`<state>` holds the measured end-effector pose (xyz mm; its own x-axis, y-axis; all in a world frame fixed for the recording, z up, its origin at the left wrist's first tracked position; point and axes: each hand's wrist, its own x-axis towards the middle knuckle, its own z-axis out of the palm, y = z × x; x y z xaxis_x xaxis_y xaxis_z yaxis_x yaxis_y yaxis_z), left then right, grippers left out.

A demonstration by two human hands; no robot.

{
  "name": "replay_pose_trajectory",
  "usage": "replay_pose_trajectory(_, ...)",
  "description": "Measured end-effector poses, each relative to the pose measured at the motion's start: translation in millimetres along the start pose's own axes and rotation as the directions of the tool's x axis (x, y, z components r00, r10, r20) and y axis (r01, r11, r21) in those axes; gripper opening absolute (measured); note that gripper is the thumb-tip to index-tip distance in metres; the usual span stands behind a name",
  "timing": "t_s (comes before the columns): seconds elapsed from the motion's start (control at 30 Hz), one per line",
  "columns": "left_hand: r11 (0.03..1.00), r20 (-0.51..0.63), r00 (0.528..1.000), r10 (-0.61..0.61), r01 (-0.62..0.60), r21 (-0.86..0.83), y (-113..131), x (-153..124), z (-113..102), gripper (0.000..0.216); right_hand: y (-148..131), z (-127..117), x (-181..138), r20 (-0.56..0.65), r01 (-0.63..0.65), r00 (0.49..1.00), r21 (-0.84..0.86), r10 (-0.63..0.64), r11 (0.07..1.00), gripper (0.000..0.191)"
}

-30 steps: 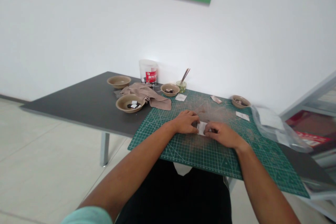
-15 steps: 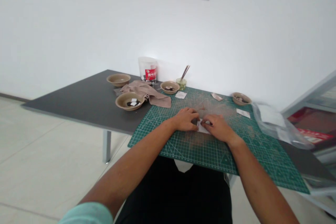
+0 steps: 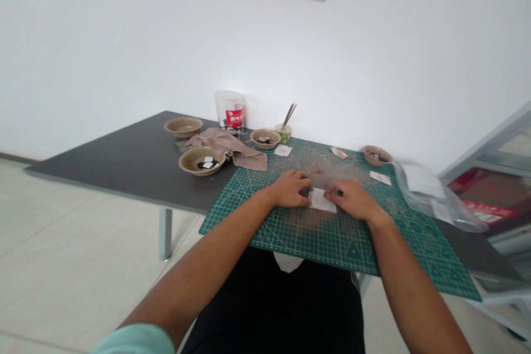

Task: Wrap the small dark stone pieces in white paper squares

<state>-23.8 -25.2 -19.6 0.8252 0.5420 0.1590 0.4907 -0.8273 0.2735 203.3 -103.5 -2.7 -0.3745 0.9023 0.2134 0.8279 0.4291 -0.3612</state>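
Note:
A small white square sheet [image 3: 323, 201] lies flat on the green cutting mat [image 3: 286, 232] in front of me. My left hand [image 3: 289, 188] is at its left edge, fingers curled and thumb and fingertips on the sheet. At the upper right edge, my right hand [image 3: 352, 198] has its bent fingers closed on the sheet, thumb tucked near them. Whether anything tiny is between the fingertips cannot be made out. Brownish dust covers the mat around both hands.
Bowls with small dark pieces [image 3: 265, 139] [image 3: 377, 156] stand behind the mat. Left are a bowl with black and white pieces [image 3: 191, 165], another bowl [image 3: 183, 127], a brown cloth [image 3: 236, 146] and a clear tub [image 3: 230, 108]. A cup [image 3: 284, 133] holds sticks; a plastic bag [image 3: 435, 199] lies right.
My right hand has shifted right, away from my left hand, uncovering more of the white sheet between them. The left hand stays at the left edge. The view has turned slightly.

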Motion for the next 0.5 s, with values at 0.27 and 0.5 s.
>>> replay_pose_trajectory(0.27,1.000,-0.009,1.000,0.001,-0.001,0.000,1.4,-0.5,-0.7,0.044,-2.6,6.4,6.1,-0.043,0.010,0.999,-0.031,-0.012,0.999,0.017)
replay_pose_trajectory(0.5,1.000,-0.016,1.000,0.009,-0.009,0.001,1.6,-0.6,-1.1,0.044,-6.0,6.7,3.7,0.032,0.066,0.997,-0.010,-0.065,0.998,0.010)
